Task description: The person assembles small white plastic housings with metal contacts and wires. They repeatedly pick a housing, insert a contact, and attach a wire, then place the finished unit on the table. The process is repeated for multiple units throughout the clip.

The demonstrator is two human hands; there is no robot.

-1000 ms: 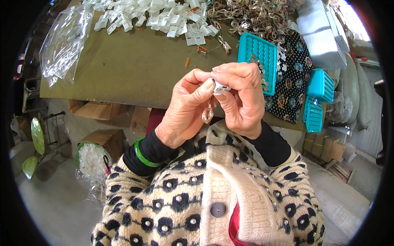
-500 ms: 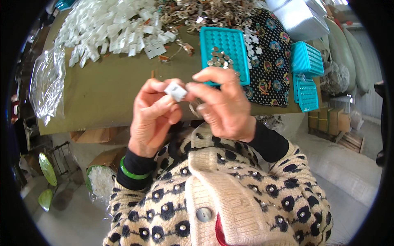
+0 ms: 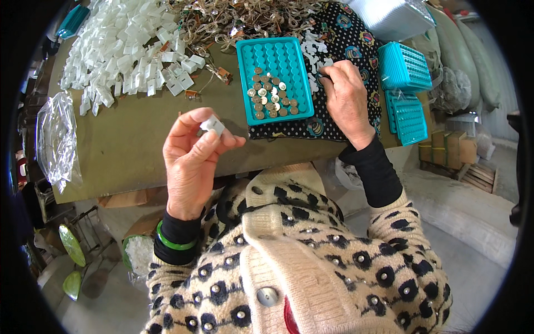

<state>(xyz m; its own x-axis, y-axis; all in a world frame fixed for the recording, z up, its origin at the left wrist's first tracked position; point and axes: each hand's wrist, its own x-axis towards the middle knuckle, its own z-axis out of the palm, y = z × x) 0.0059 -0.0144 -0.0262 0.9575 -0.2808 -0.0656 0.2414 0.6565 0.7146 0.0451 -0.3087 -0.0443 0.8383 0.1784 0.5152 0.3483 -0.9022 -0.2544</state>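
My left hand (image 3: 192,156) pinches a small white plastic case (image 3: 212,126) between thumb and fingers, above the near part of the table. Farther off to the right, my right hand (image 3: 346,97) reaches down onto a black dotted cloth (image 3: 347,125). Its thumb and fingertips are drawn together on a small white plastic piece (image 3: 327,63), partly covered by the fingers. More small white pieces (image 3: 312,47) lie beside it. Between the hands stands a turquoise tray (image 3: 301,78) with round pockets, holding many loose coin-like button cells (image 3: 272,96) in its nearer half.
A heap of white plastic cases (image 3: 130,47) covers the back left of the table (image 3: 128,150). Tangled wires (image 3: 239,21) are piled behind the tray. Stacked turquoise trays (image 3: 405,67) stand at the right, near white trays (image 3: 392,19). Clear plastic film (image 3: 58,139) hangs over the left edge.
My right hand has left the white case and moved right and away, onto the small white pieces. My left hand still holds the case, slightly farther left.
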